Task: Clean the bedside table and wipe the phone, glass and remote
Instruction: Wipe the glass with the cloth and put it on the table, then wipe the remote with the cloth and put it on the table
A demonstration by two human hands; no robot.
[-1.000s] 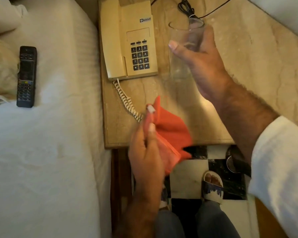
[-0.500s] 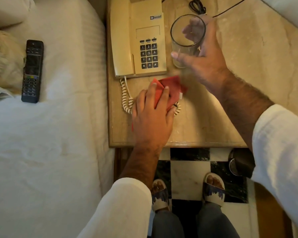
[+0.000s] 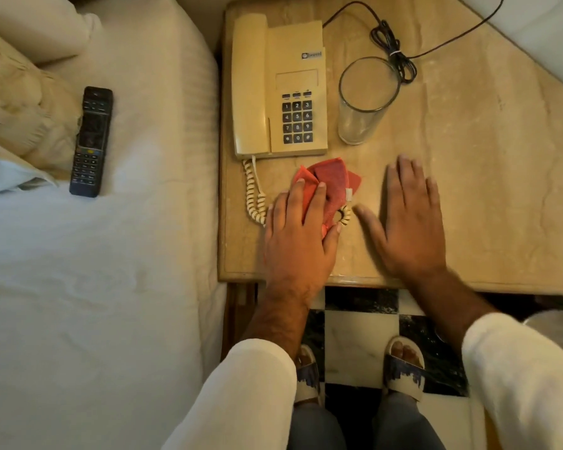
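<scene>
My left hand point(image 3: 301, 235) presses flat on a red cloth point(image 3: 330, 185) lying on the marble bedside table point(image 3: 488, 177), just in front of the cream phone point(image 3: 278, 89) and over part of its coiled cord point(image 3: 252, 193). My right hand point(image 3: 410, 219) lies open and flat on the table beside the cloth, holding nothing. The empty clear glass point(image 3: 364, 102) stands upright to the right of the phone, apart from both hands. The black remote point(image 3: 91, 141) lies on the white bed to the left.
A black cable point(image 3: 394, 43) with a bundled loop runs behind the glass. Pillows point(image 3: 23, 102) sit at the bed's head next to the remote. Below the table's front edge are checkered floor tiles point(image 3: 358, 339) and my sandalled feet.
My right hand has set the glass down next to the phone and come back to lie flat on the table. My left hand has brought the cloth down onto the tabletop.
</scene>
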